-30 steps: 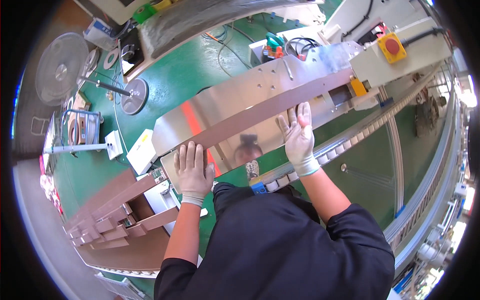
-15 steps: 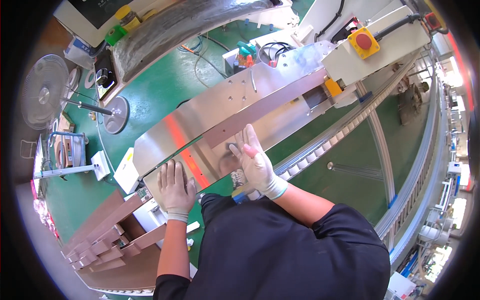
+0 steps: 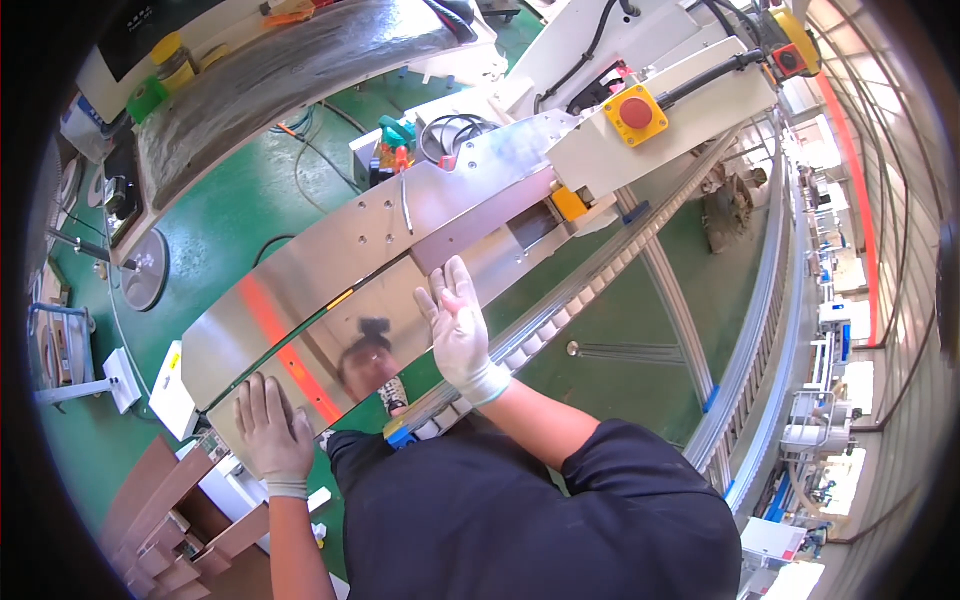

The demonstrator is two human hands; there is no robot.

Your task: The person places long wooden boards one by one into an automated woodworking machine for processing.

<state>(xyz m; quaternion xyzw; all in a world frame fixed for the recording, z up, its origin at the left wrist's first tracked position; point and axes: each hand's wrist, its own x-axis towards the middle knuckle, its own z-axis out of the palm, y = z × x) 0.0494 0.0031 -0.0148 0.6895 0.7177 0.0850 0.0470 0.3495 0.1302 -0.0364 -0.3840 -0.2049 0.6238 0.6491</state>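
My left hand (image 3: 274, 430), in a pale glove, lies flat with fingers stretched out on the near end of a shiny metal plate (image 3: 330, 350). My right hand (image 3: 460, 335), gloved too, is raised at the plate's near edge, palm partly turned up and fingers apart from any grip. Just beyond its fingertips, a brownish-purple strip (image 3: 482, 215) lies along the plate and runs toward the machine head at the right. A narrow slot divides this plate from a second metal plate (image 3: 340, 240) behind it. Whether my right fingertips touch the strip, I cannot tell.
A red emergency-stop button (image 3: 635, 113) on a yellow box sits on the machine arm. Near my right forearm runs a roller conveyor (image 3: 530, 346). Brown boards (image 3: 150, 500) are stacked at the lower left. A wrapped bench (image 3: 300, 80) stands at the far left.
The brownish-purple strip has slid rightward along the plate toward the machine head, exposing more of the slot. My right hand's fingers have drawn closer together. The whole view has shifted.
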